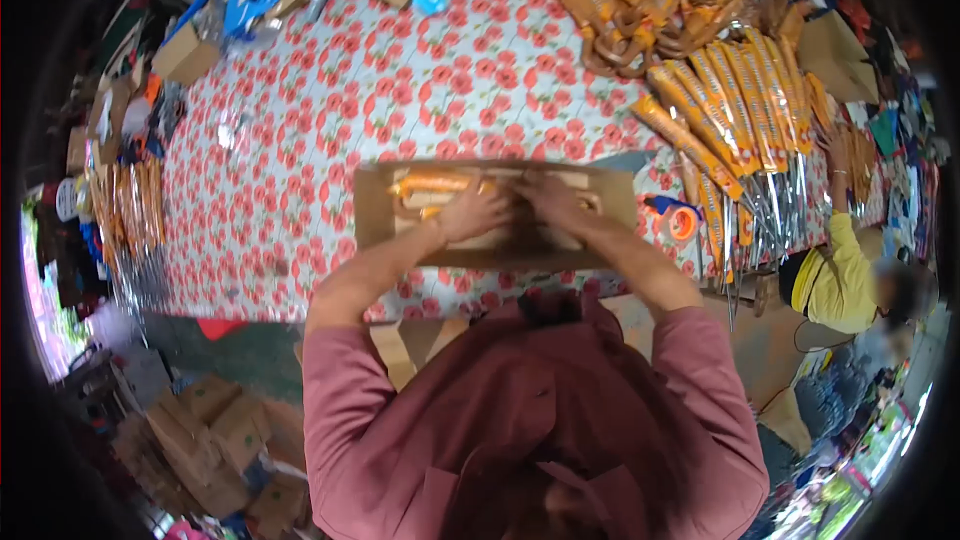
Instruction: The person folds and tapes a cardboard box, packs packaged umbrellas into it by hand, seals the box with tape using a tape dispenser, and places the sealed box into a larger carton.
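Note:
An open cardboard box [375, 232] lies lengthwise in front of me on the flowered tablecloth. Inside it are orange-sleeved pieces [432, 183] with brown parts, like the hooked sticks piled on the table. My left hand [476, 212] reaches into the box, its fingers spread over the contents beside an orange sleeve. My right hand [548, 202] is also in the box, close to the left. Blur and shadow hide its fingertips, and whether it grips anything is unclear.
Orange-sleeved hooked sticks [735, 105] with metal shafts are heaped at right, more [135, 205] at far left. A tape dispenser [680, 220] lies right of the box. Another person in a yellow top [845, 280] works at the right edge. Cardboard boxes [210, 430] fill the floor.

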{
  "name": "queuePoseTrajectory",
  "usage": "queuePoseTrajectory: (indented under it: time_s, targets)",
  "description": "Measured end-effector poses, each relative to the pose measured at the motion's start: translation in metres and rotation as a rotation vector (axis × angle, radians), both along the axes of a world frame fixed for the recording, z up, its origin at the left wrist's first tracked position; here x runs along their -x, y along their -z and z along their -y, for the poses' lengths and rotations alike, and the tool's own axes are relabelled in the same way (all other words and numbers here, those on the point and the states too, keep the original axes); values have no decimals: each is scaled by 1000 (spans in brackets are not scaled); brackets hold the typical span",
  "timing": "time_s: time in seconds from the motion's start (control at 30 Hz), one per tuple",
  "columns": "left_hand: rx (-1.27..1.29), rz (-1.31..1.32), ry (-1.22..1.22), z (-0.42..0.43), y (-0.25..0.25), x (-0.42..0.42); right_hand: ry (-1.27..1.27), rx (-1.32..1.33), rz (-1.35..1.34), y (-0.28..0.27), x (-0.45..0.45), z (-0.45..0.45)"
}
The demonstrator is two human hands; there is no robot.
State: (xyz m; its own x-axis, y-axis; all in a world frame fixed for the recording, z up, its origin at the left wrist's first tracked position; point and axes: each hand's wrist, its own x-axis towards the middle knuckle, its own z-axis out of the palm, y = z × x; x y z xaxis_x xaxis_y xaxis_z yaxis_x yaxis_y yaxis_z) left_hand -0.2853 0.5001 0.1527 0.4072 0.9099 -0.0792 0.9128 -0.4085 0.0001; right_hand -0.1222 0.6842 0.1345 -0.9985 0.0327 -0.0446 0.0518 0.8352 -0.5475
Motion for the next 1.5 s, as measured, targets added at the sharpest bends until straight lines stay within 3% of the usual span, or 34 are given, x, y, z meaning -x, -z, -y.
queuePoseTrajectory:
  time_s: [0.07, 0.13, 0.23, 0.33, 0.43, 0.5, 0.57, 0.63, 0.7, 0.8, 0.9, 0.93, 1.03, 1.07, 1.13, 1.2, 1.3, 1.37, 1.47, 1.5]
  targets:
    - [-176, 33, -33, 1, -12, -2, 17, 97, -61, 15, -4, 4]
    - [-67, 41, -8, -1, -26, 3, 16, 234, -131, 29, 0, 7]
    - [-13, 129, -44, -2, -12, 8, 74, 116, 37, 10, 9, 10]
    - [114, 166, -60, -7, -18, 12, -77, 203, -101, -48, 27, 6]
    - [273, 392, -204, -22, -49, 9, 63, 320, -396, -112, 46, -40]
    - [33, 586, -141, -41, -78, 2, 127, 45, -482, -156, 68, -118]
    - [-167, 733, -124, -92, -141, 3, 472, 88, -569, -124, 89, -199]
    - [-297, 839, -181, -142, -165, 17, 857, 158, -552, -118, 109, -282]
    - [-197, 968, -607, -199, -167, 39, 912, -109, -539, -97, 113, -357]
    - [-163, 1345, -944, -305, -99, 91, 885, -340, -123, -61, 112, -435]
    - [-95, 1538, -1125, -399, -9, 122, 889, -286, 83, -15, 93, -457]
    - [-55, 1571, -1190, -425, 12, 126, 883, -277, 110, -15, 89, -460]
    - [-395, 1671, -1159, -478, 59, 120, 821, -184, 166, -18, 82, -457]
    - [-279, 1815, -1255, -479, 36, 115, 781, -103, 160, -21, 77, -452]
    - [-231, 1918, -1286, -486, 48, 127, 722, 8, 32, -34, 69, -446]
    - [-166, 2203, -1323, -473, 19, 133, 687, 106, -200, -48, 65, -427]
    - [-234, 2340, -1090, -433, -23, 148, 651, 126, -436, -86, 70, -418]
    - [-277, 2179, -1121, -408, -84, 154, 671, -38, -556, -130, 70, -403]
    - [-574, 2172, -737, -361, -170, 173, 736, -190, -817, -190, 67, -390]
    - [-651, 2115, -726, -346, -198, 168, 771, -271, -895, -203, 66, -385]
